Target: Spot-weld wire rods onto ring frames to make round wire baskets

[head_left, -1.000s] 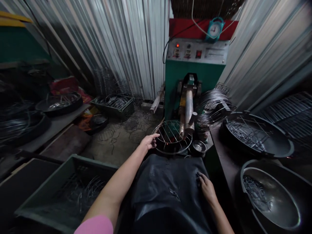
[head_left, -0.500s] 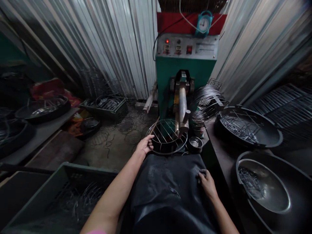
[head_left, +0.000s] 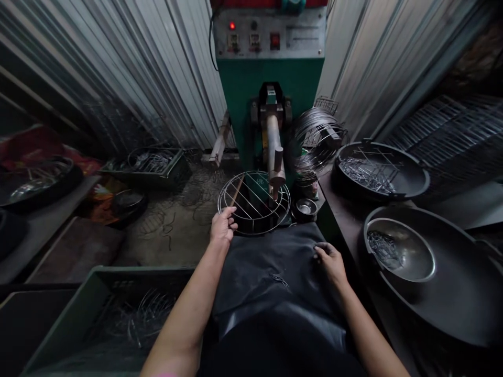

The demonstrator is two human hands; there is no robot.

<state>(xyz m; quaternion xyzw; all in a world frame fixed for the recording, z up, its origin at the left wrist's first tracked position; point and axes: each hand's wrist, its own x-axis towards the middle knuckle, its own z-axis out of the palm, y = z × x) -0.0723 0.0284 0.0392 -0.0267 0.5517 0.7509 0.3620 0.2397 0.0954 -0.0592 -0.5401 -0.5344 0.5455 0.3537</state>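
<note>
My left hand point(head_left: 222, 225) grips the near left rim of a round wire rack point(head_left: 253, 201), which sits under the metal arm point(head_left: 274, 152) of a green welding machine point(head_left: 270, 78). My right hand point(head_left: 331, 262) rests on the black apron point(head_left: 271, 272) over my lap, fingers curled together as if pinching something too small to make out. A small piece of wire point(head_left: 280, 280) lies on the apron between my arms.
A small steel bowl point(head_left: 306, 208) stands right of the rack. Coiled wire rings point(head_left: 316, 139) hang beside the machine. Two black pans with wire pieces point(head_left: 377, 175) point(head_left: 396, 254) sit at right. A green crate of wire parts point(head_left: 118, 319) is at lower left. Corrugated metal walls surround.
My view has tilted down and right. My left hand has slid from the rack's top left edge to its near rim and closed on it. The right hand stays on the apron.
</note>
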